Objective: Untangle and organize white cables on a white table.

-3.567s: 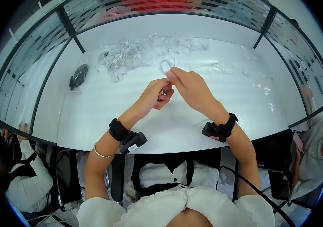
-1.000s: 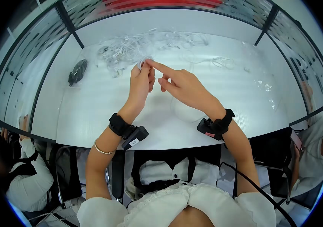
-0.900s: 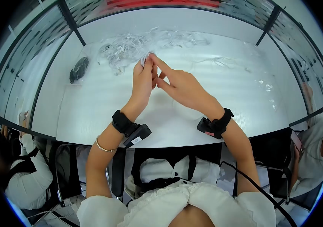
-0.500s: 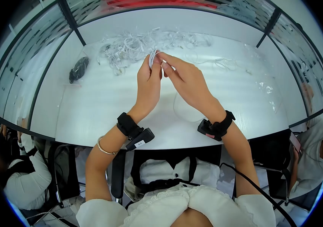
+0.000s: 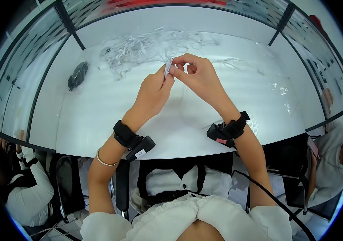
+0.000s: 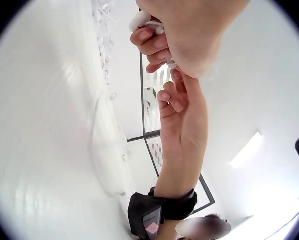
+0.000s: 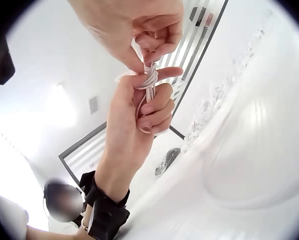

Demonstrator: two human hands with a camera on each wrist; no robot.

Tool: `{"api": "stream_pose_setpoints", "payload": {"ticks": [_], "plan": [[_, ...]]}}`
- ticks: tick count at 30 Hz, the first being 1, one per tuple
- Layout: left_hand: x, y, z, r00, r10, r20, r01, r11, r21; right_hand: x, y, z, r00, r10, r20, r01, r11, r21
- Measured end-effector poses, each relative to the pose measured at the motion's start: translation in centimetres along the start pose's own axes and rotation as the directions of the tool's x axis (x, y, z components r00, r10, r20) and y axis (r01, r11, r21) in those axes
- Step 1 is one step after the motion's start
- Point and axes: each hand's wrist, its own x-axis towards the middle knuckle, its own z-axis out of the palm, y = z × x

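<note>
A coiled white cable [image 5: 168, 66] stands up between my two hands, above the white table. My left hand [image 5: 154, 91] grips the bundle; the right wrist view shows several strands of the cable [image 7: 149, 87] running through its curled fingers, with turns wrapped across the middle. My right hand [image 5: 201, 80] pinches the cable at the top of the bundle with thumb and fingertips. In the left wrist view, a white plug-like end [image 6: 139, 21] pokes out beside the left hand's fingers, and the right hand [image 6: 182, 122] reaches up from below.
A tangled heap of white cables [image 5: 129, 52] lies along the back of the table [image 5: 99, 128]. A black item in a clear bag [image 5: 78, 75] is at the left. Another loose white cable [image 5: 234, 62] lies right of the hands. Low partitions [image 5: 175, 22] enclose the table.
The right hand has gone from pointing with its index finger at the coil to pinching the cable. Both hands and the bundle have shifted right over the last second.
</note>
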Motion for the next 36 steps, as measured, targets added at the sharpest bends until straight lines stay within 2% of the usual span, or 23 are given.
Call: {"api": "stream_pose_setpoints", "payload": {"ticks": [4,7,10,14,17,20,23,26,29,32,35,36], "plan": [[0.1,0.0,0.0,0.998,-0.009,0.060,0.006,0.999,0.048,-0.2,-0.4,-0.3,0.997,0.076,0.002,-0.076,0.997,-0.019],[0.1,-0.6,0.1,0.999,-0.018,0.033,0.022,0.994,-0.108,0.1,0.5,-0.2,0.997,0.047,0.067,-0.059,0.977,0.203],[0.4,-1.0,-0.9,0.991,-0.095,0.099,0.111,0.980,-0.163,0.3,1.2,0.0,0.994,0.036,0.102,-0.067,0.948,0.312],[0.4,-1.7,-0.8,0.967,-0.147,0.209,0.189,0.962,-0.196,0.0,1.0,-0.2,0.983,0.119,0.137,-0.137,0.982,0.130],[0.4,-2.0,-0.4,0.961,-0.115,0.250,0.167,0.966,-0.199,-0.2,1.6,-0.1,0.988,0.094,0.120,-0.104,0.992,0.077],[0.4,-1.8,-0.4,0.941,-0.149,0.304,0.229,0.941,-0.248,-0.3,2.1,0.1,0.995,0.057,0.078,-0.051,0.995,-0.084],[0.3,-1.3,-0.1,0.941,-0.182,0.286,0.249,0.943,-0.222,-0.6,0.8,0.0,0.999,0.015,0.051,-0.004,0.975,-0.220],[0.3,-3.1,0.4,0.931,-0.212,0.298,0.274,0.944,-0.185,-0.8,1.1,0.5,0.996,0.061,0.062,-0.039,0.949,-0.314],[0.8,-4.4,0.2,0.926,-0.165,0.340,0.248,0.944,-0.219,-0.8,1.1,0.4,0.994,0.083,0.072,-0.058,0.951,-0.305],[0.7,-4.5,0.5,0.966,-0.140,0.216,0.191,0.954,-0.232,-0.7,1.9,0.6,0.995,0.076,0.062,-0.054,0.953,-0.298],[0.3,-2.0,0.7,0.996,-0.090,-0.005,0.089,0.990,-0.108,-0.4,2.4,0.6,0.995,0.091,0.047,-0.072,0.949,-0.306],[0.3,-2.3,1.0,0.997,-0.018,-0.078,0.020,1.000,0.022,-0.5,2.5,0.6,0.994,0.096,0.049,-0.077,0.953,-0.294]]}}
